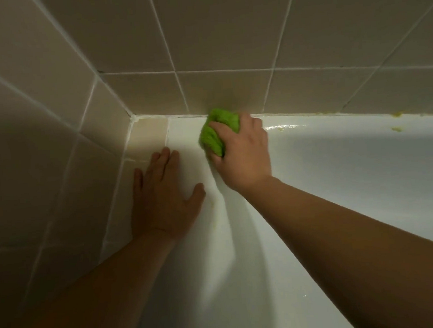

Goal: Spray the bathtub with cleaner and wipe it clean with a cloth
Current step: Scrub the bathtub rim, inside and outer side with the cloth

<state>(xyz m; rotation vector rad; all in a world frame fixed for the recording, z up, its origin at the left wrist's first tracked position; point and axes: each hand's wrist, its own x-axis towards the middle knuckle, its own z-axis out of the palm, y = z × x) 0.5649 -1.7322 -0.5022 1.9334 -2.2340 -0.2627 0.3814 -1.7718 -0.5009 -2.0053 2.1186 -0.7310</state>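
The white bathtub (338, 160) fills the lower right, its rim meeting the tiled wall at the far corner. My right hand (242, 151) grips a bunched green cloth (217, 131) and presses it onto the tub's rim close to the corner. My left hand (163, 193) lies flat with straight fingers on the tub's end ledge, to the left of the cloth. A wet sheen shows on the rim to the right of the cloth. No spray bottle is in view.
Beige wall tiles (227, 35) with white grout rise behind and to the left of the tub. Yellowish grime spots (397, 128) sit along the rim's seam at the far right. A faint yellowish streak (214, 210) marks the tub wall below my left thumb.
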